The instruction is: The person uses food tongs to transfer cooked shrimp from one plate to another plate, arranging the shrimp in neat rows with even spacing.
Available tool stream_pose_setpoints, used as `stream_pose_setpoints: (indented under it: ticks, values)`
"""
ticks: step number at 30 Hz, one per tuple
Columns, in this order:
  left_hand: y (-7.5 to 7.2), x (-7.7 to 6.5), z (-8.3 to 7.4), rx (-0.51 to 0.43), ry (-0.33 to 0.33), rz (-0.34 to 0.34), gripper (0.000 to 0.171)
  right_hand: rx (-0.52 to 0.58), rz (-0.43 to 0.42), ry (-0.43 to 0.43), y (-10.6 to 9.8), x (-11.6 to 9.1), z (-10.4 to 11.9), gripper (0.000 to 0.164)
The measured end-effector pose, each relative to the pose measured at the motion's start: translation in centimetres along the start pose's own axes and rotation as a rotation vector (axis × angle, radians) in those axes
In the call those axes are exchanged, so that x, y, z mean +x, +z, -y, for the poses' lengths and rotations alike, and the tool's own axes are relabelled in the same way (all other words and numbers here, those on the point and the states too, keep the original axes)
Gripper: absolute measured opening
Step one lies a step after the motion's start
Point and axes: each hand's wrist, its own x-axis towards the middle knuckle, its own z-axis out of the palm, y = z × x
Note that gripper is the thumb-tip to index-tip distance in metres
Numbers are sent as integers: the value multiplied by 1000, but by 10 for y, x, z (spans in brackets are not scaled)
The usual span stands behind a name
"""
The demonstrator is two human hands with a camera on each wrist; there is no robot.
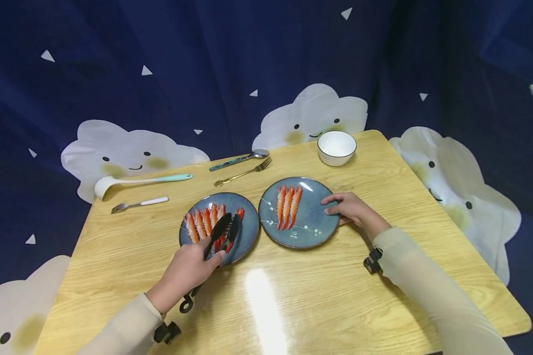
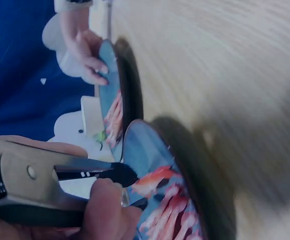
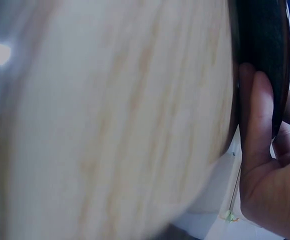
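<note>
By the round blue left plate [image 1: 250,232] and its row of orange-and-white shrimp [image 1: 200,224], the left hand [image 1: 191,266] (the nearer) clasps black tongs [image 1: 221,227], tips just right of that row; the right hand [image 1: 354,212] pinches the flower-patterned blue right plate [image 1: 314,209].

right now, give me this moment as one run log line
left hand: holds black tongs over left plate | right hand: grips right plate | right plate: three shrimp

A navy curtain [image 1: 231,44] printed with white triangles [image 1: 146,70] and smiling clouds [image 1: 131,148] hung behind the pale wooden worktop [image 1: 124,246]. Bright glare [image 1: 265,310] streaked the worktop's near part.
</note>
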Motion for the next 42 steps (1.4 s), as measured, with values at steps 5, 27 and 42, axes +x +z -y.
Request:
stream_pose_setpoints:
  ticks: [5,27,42]
  values:
    - [-7,1,6,-40,-22,75,71,16,0,23,-1,1,0,39]
    - [-21,0,18,-369,-191,217,50,16,-6,26,0,4,-2,39]
    - [-23,1,15,-427,-179,197,45,-9,-12,4,2,0,0,40]
